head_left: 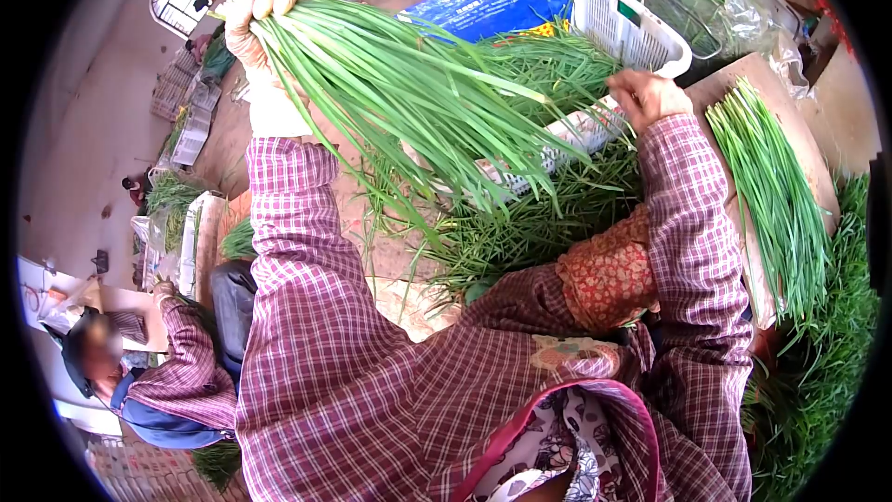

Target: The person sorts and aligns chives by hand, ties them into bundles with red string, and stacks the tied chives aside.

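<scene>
My left hand (263,7), in a pale glove with bare fingertips, is closed round the base of a large bunch of garlic chives (400,84). The bunch is raised at the upper left, its long green leaves fanning out and drooping to the right. My right hand (650,100) is beyond the leaf tips, by the rim of a white plastic basket (641,42). Its fingers are curled in; whatever they may hold is too small to make out. Loose green leaves (530,228) lie in a heap below the bunch.
On a board at the right lies a neat pile of chives (771,195), with more greens (850,307) beyond it. A blue sheet (492,0) lies by the basket. At the left sits another person (177,363) in a checked sleeve, near crates (190,135).
</scene>
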### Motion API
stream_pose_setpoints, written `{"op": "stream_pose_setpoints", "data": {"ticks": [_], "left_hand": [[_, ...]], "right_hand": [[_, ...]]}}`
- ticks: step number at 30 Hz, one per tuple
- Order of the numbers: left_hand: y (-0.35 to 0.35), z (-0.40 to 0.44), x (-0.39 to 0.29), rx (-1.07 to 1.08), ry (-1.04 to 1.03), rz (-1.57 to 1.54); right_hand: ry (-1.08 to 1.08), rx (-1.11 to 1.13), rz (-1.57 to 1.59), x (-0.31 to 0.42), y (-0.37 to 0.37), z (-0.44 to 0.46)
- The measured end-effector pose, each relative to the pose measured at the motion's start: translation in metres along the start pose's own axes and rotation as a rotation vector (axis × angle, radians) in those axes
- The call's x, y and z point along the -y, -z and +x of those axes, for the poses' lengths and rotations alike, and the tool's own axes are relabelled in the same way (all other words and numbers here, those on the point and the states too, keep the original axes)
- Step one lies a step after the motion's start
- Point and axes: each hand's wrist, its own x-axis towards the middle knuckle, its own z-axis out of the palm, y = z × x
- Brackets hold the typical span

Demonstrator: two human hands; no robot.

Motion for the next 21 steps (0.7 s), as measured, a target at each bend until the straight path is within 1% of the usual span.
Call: {"op": "stream_pose_setpoints", "data": {"ticks": [1,3,4,5,6,8,10,12,13,14,16,18,19,20,21], "left_hand": [[-0.001,0.000,0.001,-0.014,0.002,-0.003],[-0.003,0.002,0.004,-0.025,0.005,-0.009],[-0.005,0.003,0.005,-0.039,0.010,-0.004],[-0.007,0.004,0.006,-0.053,0.015,0.002],[-0.009,0.005,0.008,-0.050,0.016,0.003],[-0.012,0.004,0.010,-0.095,0.017,0.020],[-0.009,0.006,0.009,-0.057,0.029,0.012],[-0.009,0.006,0.007,0.008,0.069,0.056],[-0.007,0.007,0.008,0.060,0.096,0.099],[-0.011,0.006,0.009,0.032,0.076,0.081],[-0.003,0.008,0.002,0.042,0.063,0.000],[-0.003,0.005,-0.001,0.030,0.045,0.030],[-0.006,0.005,0.000,0.035,0.038,0.046],[-0.011,0.007,0.004,0.042,0.034,0.059],[-0.019,0.008,0.010,0.061,0.027,0.053]], "right_hand": [[0.086,-0.085,0.101,0.016,0.011,0.001],[0.200,-0.181,0.284,0.045,0.012,0.006],[0.222,-0.126,0.308,0.061,0.009,0.007],[0.216,-0.005,0.320,0.074,0.008,0.007],[0.245,0.015,0.255,0.087,0.005,0.007],[0.373,-0.106,0.262,0.098,-0.010,0.008],[0.394,-0.117,0.264,0.098,-0.015,0.007],[0.147,-0.010,0.890,0.088,-0.024,0.006],[0.042,-0.069,1.041,0.085,-0.029,0.006],[-0.054,-0.133,1.036,0.076,-0.035,0.007],[-0.286,0.003,1.053,0.034,-0.048,0.007],[-0.080,0.009,1.095,0.021,-0.057,-0.003],[0.036,-0.012,1.009,0.029,-0.054,-0.004],[0.194,-0.138,0.880,0.046,-0.040,-0.003],[0.272,-0.208,0.748,0.063,-0.023,0.001]]}}
